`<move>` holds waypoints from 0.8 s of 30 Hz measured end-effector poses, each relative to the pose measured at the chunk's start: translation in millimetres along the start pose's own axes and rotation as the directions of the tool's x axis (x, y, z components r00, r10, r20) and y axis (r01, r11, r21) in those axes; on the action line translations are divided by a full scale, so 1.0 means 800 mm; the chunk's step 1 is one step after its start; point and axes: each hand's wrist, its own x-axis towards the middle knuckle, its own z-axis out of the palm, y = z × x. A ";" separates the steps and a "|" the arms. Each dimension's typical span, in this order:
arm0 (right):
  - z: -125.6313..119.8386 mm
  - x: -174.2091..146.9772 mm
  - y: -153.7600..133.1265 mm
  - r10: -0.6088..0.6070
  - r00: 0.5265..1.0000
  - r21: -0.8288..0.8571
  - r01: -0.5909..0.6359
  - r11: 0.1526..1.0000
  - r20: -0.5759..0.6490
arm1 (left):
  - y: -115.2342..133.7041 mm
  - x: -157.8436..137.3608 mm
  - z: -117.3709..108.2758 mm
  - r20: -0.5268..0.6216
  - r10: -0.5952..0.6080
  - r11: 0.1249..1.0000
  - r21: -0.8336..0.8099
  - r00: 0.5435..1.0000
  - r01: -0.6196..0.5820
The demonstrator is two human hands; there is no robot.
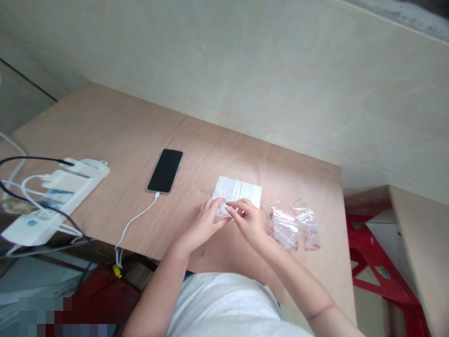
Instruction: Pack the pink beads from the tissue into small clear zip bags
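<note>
Between my two hands is a small clear zip bag (221,209) with a thin pinkish-red line, partly covered by the fingers. My left hand (206,219) is closed on it from the left, thumb and fingertips pinching. My right hand (248,219) also pinches at the bag, its thumb and index fingertips close together; whether a smaller item sits between them is too small to make out. A white sheet (238,188) lies flat on the table just behind the hands. Right of my right hand lies a loose pile of clear zip bags (286,229) with small pinkish contents.
A phone (165,171) lies on the wooden table (115,126), joined to a white charging cable (135,219). At the left edge sits a white power strip (79,194) with several plugs and cords. Past the right edge is a red plastic stool (377,262). A wall closes the back.
</note>
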 end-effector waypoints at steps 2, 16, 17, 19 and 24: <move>0.001 -0.002 0.012 0.053 0.996 -0.076 -0.058 0.995 -0.070 | 0.000 -0.001 0.000 0.006 0.001 1.000 0.010 1.000 -0.001; 0.000 -0.009 0.033 0.065 0.992 -0.286 -0.095 0.953 -0.112 | -0.014 -0.004 0.005 -0.019 0.022 0.996 0.084 1.000 -0.020; -0.002 -0.010 0.025 0.028 0.995 -0.219 -0.050 0.975 -0.099 | -0.012 -0.004 0.006 -0.009 0.023 0.996 0.082 1.000 -0.022; -0.003 -0.012 0.010 -0.039 0.998 -0.106 0.034 0.994 -0.041 | -0.009 -0.004 0.006 0.004 0.021 0.997 0.074 1.000 -0.021; 0.000 -0.009 0.011 -0.027 0.999 -0.054 0.025 0.998 -0.035 | -0.005 -0.003 0.004 0.003 0.024 0.997 0.071 1.000 -0.024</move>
